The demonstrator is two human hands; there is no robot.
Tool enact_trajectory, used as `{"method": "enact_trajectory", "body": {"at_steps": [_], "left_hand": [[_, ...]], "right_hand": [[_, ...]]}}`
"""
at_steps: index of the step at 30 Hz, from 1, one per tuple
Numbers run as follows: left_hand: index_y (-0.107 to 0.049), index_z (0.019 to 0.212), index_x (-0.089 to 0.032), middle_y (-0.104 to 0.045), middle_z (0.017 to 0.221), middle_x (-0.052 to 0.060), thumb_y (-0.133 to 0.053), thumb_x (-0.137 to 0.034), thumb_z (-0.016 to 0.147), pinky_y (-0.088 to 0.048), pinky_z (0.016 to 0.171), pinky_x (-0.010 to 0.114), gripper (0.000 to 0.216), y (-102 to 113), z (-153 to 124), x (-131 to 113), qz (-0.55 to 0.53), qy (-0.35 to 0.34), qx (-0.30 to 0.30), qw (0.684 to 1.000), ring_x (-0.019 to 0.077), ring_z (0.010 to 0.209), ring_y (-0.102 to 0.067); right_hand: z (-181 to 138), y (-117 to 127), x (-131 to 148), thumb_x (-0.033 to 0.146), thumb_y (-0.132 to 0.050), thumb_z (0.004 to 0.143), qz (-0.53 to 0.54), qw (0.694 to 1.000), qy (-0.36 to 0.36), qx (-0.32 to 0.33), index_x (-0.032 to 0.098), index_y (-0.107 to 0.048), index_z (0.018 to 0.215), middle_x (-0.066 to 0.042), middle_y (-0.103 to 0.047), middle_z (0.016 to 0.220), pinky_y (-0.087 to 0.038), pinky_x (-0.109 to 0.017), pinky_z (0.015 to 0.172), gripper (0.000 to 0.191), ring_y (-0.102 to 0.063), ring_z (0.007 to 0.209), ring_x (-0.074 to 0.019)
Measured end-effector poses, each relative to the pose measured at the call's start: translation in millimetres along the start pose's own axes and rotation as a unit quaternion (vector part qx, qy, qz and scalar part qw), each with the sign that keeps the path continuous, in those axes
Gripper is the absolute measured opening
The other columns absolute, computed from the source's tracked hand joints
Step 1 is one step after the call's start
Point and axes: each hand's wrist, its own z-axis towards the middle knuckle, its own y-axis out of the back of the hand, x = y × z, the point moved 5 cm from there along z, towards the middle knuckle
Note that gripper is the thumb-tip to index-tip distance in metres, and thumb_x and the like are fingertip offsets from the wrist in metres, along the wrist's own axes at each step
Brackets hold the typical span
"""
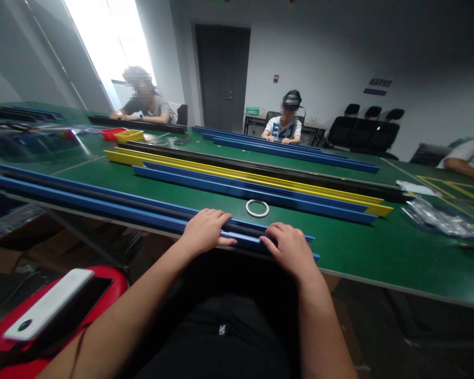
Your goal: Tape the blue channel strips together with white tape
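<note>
A long blue channel profile (158, 218) lies along the near edge of the green table, with a dark strip (114, 201) running inside it. My left hand (205, 231) is wrapped over the channel, fingers across the top and thumb along the front wall. To the right, close to the channel's end, my right hand (290, 245) grips it with curled fingers and the thumb against the front wall. Between the hands a short stretch of the front wall looks lighter. Just beyond them a white ring, like a roll of tape (257, 208), lies flat.
Blue (253, 190), yellow (240, 178) and black profiles (260, 169) lie across the green table (379, 252). Clear plastic bags (442, 218) are at right. Red (112, 133) and yellow trays (129, 136) stand far left. Several people sit around. A red stool (110, 305) holds a white device (49, 304).
</note>
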Motion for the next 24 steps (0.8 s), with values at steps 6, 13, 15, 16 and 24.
{"method": "enact_trajectory", "body": {"at_steps": [6,13,15,16,24], "left_hand": [[-0.058,0.126,-0.024,-0.067,0.116,0.01,-0.069,-0.067,0.073,-0.042,0.098,0.041,0.07,1,-2,-1,-0.017,0.006,-0.02,1.0,0.0285,0.108,-0.06],[-0.06,0.124,-0.024,-0.064,0.125,0.009,-0.057,-0.055,0.089,-0.043,0.101,0.041,0.047,13,-10,-5,-0.094,-0.028,-0.069,0.993,0.0258,0.117,-0.056],[-0.062,0.119,-0.023,-0.064,0.123,0.009,-0.052,-0.046,0.095,-0.043,0.103,0.039,0.035,17,-12,-9,-0.12,-0.028,-0.09,0.988,0.0233,0.117,-0.057],[-0.063,0.116,-0.022,-0.064,0.122,0.009,-0.05,-0.041,0.096,-0.043,0.103,0.039,0.031,18,-14,-12,-0.13,-0.028,-0.1,0.986,0.0224,0.117,-0.057],[-0.063,0.117,-0.024,-0.065,0.125,0.008,-0.051,-0.039,0.095,-0.032,0.113,0.046,0.029,10,-15,-40,-0.129,-0.02,-0.108,0.986,0.0242,0.125,-0.053]], "right_hand": [[-2,-8,-1,0.055,-0.071,0.08,-0.05,0.998,0.014,0.017,0.027,-0.069,0.099,-0.007,-0.062,0.126,-0.037,-0.04,0.093,0.034,-0.054,0.113,-0.0271],[0,-8,-5,0.059,-0.075,0.074,-0.039,0.999,0.008,0.018,0.027,-0.07,0.088,-0.005,-0.065,0.115,-0.038,-0.036,0.085,0.036,-0.057,0.102,-0.0243],[1,-7,-5,0.059,-0.076,0.072,-0.033,0.999,0.007,0.013,0.025,-0.068,0.085,-0.004,-0.066,0.112,-0.038,-0.035,0.082,0.037,-0.057,0.099,-0.023],[1,-6,-5,0.059,-0.076,0.072,-0.032,0.999,0.007,0.012,0.025,-0.067,0.083,-0.004,-0.067,0.11,-0.038,-0.034,0.081,0.038,-0.058,0.098,-0.0226],[1,-5,-7,0.059,-0.077,0.071,-0.03,0.999,0.024,0.006,0.023,-0.063,0.08,-0.003,-0.067,0.109,-0.035,-0.032,0.076,0.039,-0.058,0.094,-0.0208]]}}
